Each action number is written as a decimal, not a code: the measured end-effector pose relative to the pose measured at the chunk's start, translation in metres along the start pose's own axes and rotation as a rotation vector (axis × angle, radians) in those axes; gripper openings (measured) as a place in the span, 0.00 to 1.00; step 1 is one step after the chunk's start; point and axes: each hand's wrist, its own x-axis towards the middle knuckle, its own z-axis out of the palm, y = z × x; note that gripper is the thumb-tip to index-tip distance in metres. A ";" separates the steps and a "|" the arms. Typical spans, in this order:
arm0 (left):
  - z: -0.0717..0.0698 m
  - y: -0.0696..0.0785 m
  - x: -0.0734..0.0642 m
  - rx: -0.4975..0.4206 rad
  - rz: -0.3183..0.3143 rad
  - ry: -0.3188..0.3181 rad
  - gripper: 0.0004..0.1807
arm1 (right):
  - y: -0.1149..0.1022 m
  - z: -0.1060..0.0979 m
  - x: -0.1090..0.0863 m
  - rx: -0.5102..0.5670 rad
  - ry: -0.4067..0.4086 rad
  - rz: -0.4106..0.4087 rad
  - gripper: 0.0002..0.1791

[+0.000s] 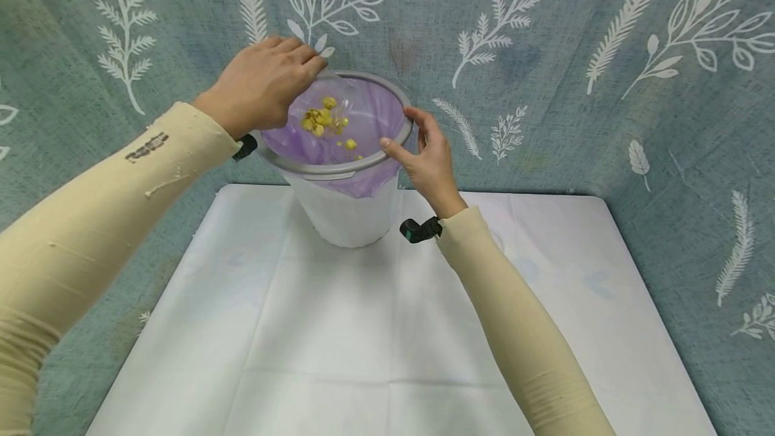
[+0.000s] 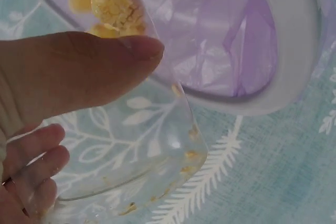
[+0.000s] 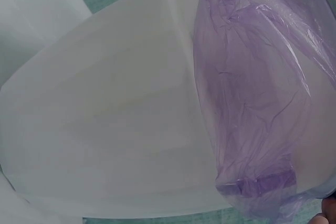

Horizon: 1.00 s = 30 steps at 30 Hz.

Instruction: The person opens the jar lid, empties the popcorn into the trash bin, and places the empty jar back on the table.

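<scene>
My left hand (image 1: 266,83) grips a clear container (image 2: 176,135) tilted over a white trash bin (image 1: 342,214), with the thumb on the container's near side and the other fingers behind it. Wet yellow food scraps (image 2: 113,3) show near the thumb, and small bits cling along the container's edge. From the head, yellow pieces (image 1: 321,120) appear over the bin's mouth. A purple bag (image 1: 369,180) lines the bin and hangs over its grey rim (image 1: 315,169). On the right, my right hand (image 1: 432,163) holds that rim between thumb and fingers.
The bin stands at the back of a table with a white cloth (image 1: 339,328). Teal curtains with white leaf prints (image 1: 545,133) hang close behind and on both sides. Dark wrist cameras (image 1: 418,229) sit at both cuffs.
</scene>
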 end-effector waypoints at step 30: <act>-0.004 0.002 0.005 0.086 0.071 0.019 0.31 | 0.001 0.000 0.000 0.006 0.007 -0.006 0.37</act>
